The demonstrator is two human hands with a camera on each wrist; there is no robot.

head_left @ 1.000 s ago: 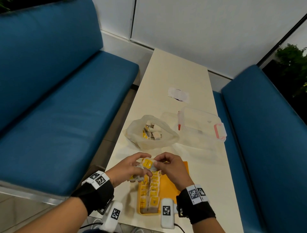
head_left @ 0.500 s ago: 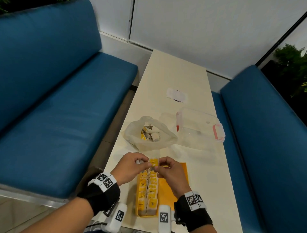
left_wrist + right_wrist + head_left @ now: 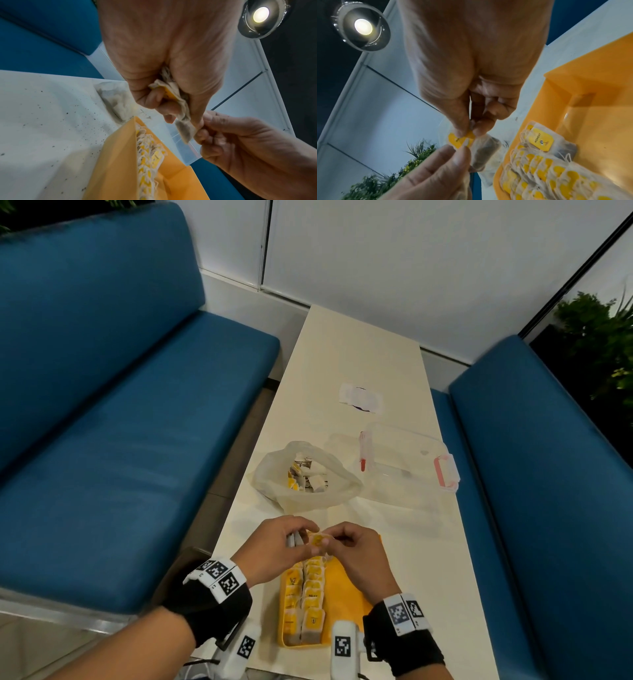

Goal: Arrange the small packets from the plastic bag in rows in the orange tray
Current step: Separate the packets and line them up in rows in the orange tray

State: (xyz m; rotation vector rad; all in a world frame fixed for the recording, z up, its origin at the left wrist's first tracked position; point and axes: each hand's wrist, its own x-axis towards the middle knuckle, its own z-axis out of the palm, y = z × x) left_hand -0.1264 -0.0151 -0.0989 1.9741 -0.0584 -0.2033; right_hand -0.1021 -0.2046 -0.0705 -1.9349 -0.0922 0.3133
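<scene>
Both hands meet just above the far end of the orange tray [image 3: 349, 594]. My left hand [image 3: 274, 546] grips a bunch of small packets [image 3: 171, 89], tea bags with yellow tags. My right hand [image 3: 352, 546] pinches the yellow tag [image 3: 460, 140] of one packet [image 3: 318, 541] that the left thumb also holds. Two rows of packets [image 3: 305, 601] fill the tray's left side, also seen in the right wrist view [image 3: 539, 169]. The plastic bag [image 3: 305, 477] lies open beyond the hands with more packets inside.
A clear lidded box [image 3: 407, 463] with pink latches sits right of the bag. A white wrapper [image 3: 361, 398] lies farther up the narrow cream table [image 3: 421, 542]. Blue benches [image 3: 120, 440] flank both sides. The tray's right half [image 3: 346, 590] is bare.
The hands have stayed over the tray's far end, shifting the packet between them. The head view has drifted slightly.
</scene>
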